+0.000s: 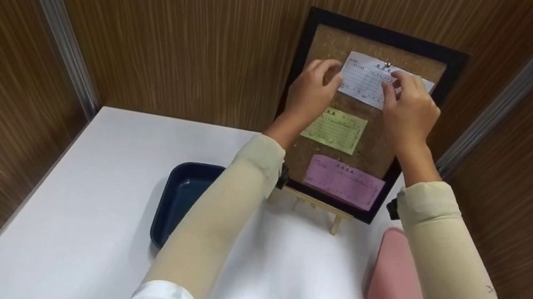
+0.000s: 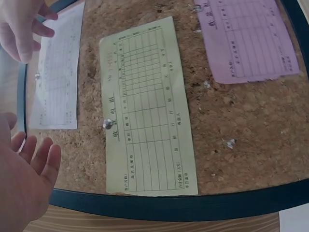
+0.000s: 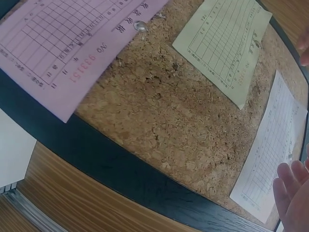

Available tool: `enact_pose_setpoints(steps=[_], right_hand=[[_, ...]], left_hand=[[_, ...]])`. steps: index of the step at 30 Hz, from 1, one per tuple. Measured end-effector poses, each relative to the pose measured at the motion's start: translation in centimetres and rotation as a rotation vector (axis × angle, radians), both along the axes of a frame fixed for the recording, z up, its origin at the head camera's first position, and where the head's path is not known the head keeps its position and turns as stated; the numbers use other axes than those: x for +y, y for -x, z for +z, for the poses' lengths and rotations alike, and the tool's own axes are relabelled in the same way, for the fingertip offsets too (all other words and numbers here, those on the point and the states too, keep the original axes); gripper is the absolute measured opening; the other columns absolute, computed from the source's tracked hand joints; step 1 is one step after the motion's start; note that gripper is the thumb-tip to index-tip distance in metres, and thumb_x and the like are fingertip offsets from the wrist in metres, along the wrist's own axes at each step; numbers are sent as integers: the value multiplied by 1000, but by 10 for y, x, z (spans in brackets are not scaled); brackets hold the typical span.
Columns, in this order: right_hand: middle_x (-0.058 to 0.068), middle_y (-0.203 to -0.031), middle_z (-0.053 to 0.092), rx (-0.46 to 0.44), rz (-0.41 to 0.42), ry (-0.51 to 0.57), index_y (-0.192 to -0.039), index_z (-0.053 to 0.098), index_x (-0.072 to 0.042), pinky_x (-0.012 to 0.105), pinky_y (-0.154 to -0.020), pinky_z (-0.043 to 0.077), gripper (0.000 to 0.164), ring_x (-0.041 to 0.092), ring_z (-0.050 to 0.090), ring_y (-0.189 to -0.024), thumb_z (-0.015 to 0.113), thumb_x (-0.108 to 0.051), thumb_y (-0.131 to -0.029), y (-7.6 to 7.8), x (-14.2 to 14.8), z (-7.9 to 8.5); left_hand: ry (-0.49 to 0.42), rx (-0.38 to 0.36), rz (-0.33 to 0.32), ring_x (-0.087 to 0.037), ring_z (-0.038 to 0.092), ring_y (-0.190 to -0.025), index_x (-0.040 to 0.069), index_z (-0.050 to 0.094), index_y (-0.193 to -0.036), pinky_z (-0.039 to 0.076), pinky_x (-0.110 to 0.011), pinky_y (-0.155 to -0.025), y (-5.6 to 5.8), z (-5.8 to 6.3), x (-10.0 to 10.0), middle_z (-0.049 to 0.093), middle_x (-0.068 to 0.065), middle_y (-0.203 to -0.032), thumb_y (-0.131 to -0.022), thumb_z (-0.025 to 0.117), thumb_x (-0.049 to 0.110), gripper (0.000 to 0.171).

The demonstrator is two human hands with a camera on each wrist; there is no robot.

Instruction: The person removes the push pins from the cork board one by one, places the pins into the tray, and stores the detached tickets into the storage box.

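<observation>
A white receipt slip (image 1: pixel 364 82) hangs near the top of a black-framed cork board (image 1: pixel 381 144), held by a push pin (image 1: pixel 388 65) at its upper edge. My left hand (image 1: pixel 313 92) is at the slip's left edge, fingers loosely bent and nothing visible in them. Over its right part hovers my right hand (image 1: pixel 411 111), thumb and fingertips apart, also without a visible object. Lower down are a yellow-green slip (image 2: pixel 147 116), pinned by a push pin (image 2: pixel 108 124), and a pink slip (image 3: pixel 72 48) with a clear pin (image 3: pixel 140 26).
A small wooden easel (image 1: pixel 335 223) supports the board on a white table (image 1: pixel 113 156). To the left lies a dark blue tray (image 1: pixel 174 199), partly behind my left forearm. A pink tray (image 1: pixel 398 285) lies at the right under my right forearm. Wood-grain panels (image 1: pixel 182 38) enclose the table.
</observation>
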State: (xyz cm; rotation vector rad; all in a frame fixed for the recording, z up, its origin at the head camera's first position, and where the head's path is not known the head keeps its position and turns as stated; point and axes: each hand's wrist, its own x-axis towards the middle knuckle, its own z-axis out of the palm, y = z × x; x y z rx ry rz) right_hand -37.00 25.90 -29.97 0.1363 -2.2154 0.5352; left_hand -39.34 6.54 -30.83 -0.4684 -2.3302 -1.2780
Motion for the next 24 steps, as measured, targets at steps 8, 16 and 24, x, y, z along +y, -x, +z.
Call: enact_pose_setpoints(steps=[8,16,24], right_hand=[[12,-107,69,10,-36,-2,-120,68,-8,47,-73,44,30,31,66,-88,60,-31,-103,6,1,6],[13,-105,68,5,-52,0,-119,68,-9,46,-72,43,29,31,65,-87,59,-31,-103,15,0,8],[12,-105,69,-5,-49,36,-119,69,-11,48,-74,46,28,29,65,-89,60,-32,-102,24,-6,9]], left_hand=[[-19,-58,3,-8,58,-116,21,60,-135,46,-27,-96,12,15,11,57,4,-138,-105,55,34,34],[-98,-128,-10,-5,57,-109,21,58,-138,46,-22,-90,22,23,17,57,5,-134,-104,55,33,36],[-241,-115,-89,-6,54,-112,12,57,-139,44,-15,-92,31,24,21,56,0,-129,-105,56,25,36]])
